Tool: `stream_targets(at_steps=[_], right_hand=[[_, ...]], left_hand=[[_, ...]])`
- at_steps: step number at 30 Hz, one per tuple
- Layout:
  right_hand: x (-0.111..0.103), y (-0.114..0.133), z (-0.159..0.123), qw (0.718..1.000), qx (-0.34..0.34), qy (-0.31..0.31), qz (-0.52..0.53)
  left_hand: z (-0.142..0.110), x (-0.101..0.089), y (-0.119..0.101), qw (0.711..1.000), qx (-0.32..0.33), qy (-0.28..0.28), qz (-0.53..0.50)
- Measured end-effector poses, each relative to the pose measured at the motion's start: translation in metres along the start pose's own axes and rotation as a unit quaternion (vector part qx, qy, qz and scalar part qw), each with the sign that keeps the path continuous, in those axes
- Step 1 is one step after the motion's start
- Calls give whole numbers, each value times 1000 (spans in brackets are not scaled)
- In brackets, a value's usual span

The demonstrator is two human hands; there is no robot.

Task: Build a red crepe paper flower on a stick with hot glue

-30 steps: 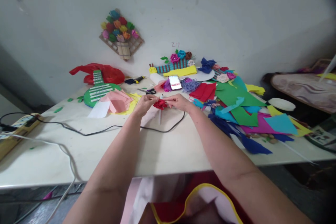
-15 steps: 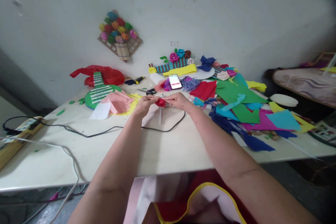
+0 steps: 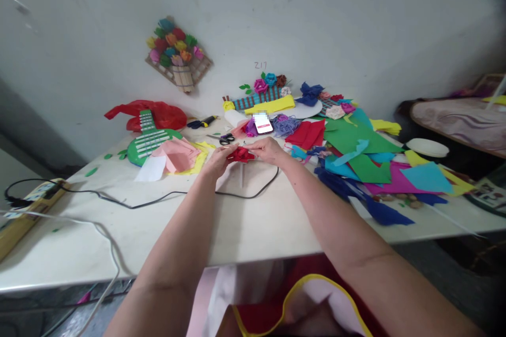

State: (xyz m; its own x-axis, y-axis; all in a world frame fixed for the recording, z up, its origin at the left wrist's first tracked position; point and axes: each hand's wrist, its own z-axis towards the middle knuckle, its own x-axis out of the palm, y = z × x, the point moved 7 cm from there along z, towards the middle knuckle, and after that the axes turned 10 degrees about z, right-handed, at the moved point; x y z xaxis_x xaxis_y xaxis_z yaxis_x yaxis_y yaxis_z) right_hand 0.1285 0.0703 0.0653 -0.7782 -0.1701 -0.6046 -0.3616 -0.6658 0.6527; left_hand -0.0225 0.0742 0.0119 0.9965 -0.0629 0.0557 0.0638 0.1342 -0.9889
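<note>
Between my two hands is a small red paper flower (image 3: 241,155), held above the table in the head view. My left hand (image 3: 219,160) grips its left side with the fingers closed. On the other side, my right hand (image 3: 267,150) pinches the flower's right edge. A thin white stick (image 3: 242,175) shows just below the flower; whether it joins the flower I cannot tell. Beyond the hands lie black-handled scissors (image 3: 226,139) and a phone (image 3: 263,123) with a lit screen.
Coloured paper sheets (image 3: 358,142) are heaped on the right. To the left are a green guitar-shaped craft (image 3: 152,139), pink paper (image 3: 179,155) and a red plastic bag (image 3: 166,114). A black cable (image 3: 150,201) crosses the table (image 3: 158,231) from a power strip (image 3: 35,208).
The red flower looks wider and more spread between my fingers. My left hand has turned slightly around it; the right hand stays nearly in place.
</note>
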Motion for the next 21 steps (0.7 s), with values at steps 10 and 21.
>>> stream_targets(at_steps=[10,21], right_hand=[[-1,1,1,999,-10,-7,-36],[-5,3,1,999,-20,-14,-34]], left_hand=[[2,-9,-12,994,50,-70,69],[-5,0,-18,999,40,-23,6]])
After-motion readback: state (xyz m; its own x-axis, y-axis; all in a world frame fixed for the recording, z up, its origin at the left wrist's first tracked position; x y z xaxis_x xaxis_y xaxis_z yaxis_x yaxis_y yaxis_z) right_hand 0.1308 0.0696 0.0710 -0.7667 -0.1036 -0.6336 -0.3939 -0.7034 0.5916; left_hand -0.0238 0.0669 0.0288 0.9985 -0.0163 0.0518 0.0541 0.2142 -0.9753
